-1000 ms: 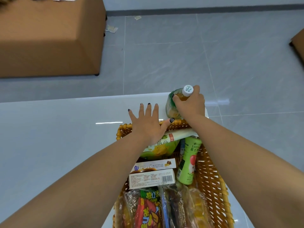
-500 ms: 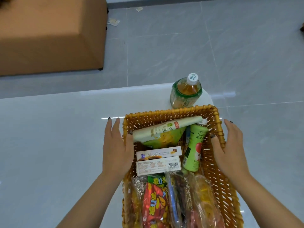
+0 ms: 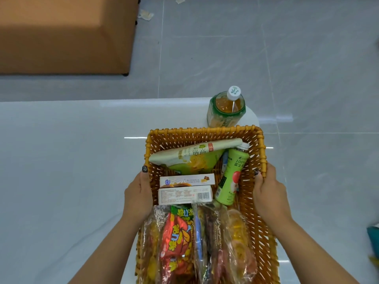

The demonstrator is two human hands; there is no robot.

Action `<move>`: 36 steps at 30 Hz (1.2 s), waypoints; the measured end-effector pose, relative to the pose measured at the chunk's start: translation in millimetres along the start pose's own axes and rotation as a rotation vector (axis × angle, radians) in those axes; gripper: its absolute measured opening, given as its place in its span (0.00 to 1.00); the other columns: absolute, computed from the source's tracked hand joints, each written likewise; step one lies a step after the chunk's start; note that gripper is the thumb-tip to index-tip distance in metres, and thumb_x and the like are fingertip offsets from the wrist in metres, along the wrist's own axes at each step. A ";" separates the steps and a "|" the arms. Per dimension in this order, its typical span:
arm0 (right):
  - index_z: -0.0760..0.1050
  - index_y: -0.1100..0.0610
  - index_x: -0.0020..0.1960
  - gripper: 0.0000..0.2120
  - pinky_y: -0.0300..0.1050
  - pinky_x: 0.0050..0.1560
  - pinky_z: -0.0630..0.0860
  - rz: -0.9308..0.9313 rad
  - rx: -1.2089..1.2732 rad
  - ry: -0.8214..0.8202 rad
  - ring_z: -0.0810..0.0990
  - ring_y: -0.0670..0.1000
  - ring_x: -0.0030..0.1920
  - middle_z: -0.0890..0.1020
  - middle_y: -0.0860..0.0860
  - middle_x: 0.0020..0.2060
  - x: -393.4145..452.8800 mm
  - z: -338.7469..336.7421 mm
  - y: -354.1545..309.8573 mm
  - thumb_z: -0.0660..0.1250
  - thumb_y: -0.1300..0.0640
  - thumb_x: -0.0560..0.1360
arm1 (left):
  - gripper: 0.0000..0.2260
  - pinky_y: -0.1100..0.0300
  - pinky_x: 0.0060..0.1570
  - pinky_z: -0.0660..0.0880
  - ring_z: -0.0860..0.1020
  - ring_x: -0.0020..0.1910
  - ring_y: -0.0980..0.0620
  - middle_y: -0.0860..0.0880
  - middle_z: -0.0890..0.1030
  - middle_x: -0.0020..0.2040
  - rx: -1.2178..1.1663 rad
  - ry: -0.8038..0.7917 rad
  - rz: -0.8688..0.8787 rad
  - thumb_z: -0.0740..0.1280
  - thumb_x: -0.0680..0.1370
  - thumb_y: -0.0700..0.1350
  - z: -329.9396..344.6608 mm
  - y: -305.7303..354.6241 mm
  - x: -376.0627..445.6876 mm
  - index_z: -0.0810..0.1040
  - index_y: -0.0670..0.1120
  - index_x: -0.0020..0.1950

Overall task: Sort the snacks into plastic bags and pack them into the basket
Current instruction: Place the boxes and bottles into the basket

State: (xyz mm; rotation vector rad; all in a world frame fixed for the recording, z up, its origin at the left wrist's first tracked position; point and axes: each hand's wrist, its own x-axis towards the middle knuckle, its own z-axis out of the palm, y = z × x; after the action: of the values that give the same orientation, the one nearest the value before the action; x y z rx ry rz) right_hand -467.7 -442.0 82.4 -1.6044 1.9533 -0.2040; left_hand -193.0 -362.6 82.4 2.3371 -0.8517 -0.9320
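Grey tiled floor [image 3: 215, 54], glossy white table [image 3: 51, 160] near, brown cabinet [image 3: 61, 33] far left, perhaps upholstered.

Both bare forearms enter from the lower edge and converge forward. Left hand [image 3: 138, 193]: palm turned inward toward the right, thumb extended forward along the top with its dark-painted nail visible, fingers hidden beyond the palm. Right hand [image 3: 267, 191]: palm turned inward toward the left, fingers curled downward, one dark nail showing. The hands sit level, well apart.
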 end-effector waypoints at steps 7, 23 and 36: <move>0.63 0.58 0.67 0.15 0.46 0.32 0.65 -0.022 -0.026 0.024 0.73 0.56 0.35 0.76 0.55 0.40 -5.9 -3.5 -5.8 0.52 0.53 0.83 | 0.19 0.64 0.34 0.67 0.76 0.39 0.58 0.52 0.78 0.38 -0.026 0.014 0.034 0.49 0.85 0.49 -2.2 2.2 -2.3 0.74 0.44 0.43; 0.61 0.57 0.72 0.23 0.55 0.70 0.62 -0.011 0.048 0.220 0.61 0.59 0.72 0.64 0.58 0.72 -84.5 11.8 2.9 0.61 0.53 0.79 | 0.33 0.52 0.71 0.65 0.62 0.75 0.53 0.52 0.58 0.78 -0.300 0.032 0.008 0.65 0.81 0.46 -24.2 -22.8 -94.4 0.49 0.54 0.79; 0.55 0.54 0.75 0.33 0.51 0.69 0.68 0.029 0.098 -0.004 0.66 0.54 0.69 0.65 0.53 0.69 -172.0 49.7 33.7 0.65 0.55 0.75 | 0.41 0.65 0.70 0.62 0.61 0.73 0.60 0.60 0.57 0.76 -0.279 -0.350 0.059 0.67 0.77 0.39 48.9 -15.1 -211.2 0.42 0.57 0.78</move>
State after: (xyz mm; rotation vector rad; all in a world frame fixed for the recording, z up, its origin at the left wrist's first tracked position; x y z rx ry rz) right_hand -453.8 -260.4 85.6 -1.5120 1.9325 -0.2802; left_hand -344.5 -215.0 132.3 1.9325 -0.8533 -1.3643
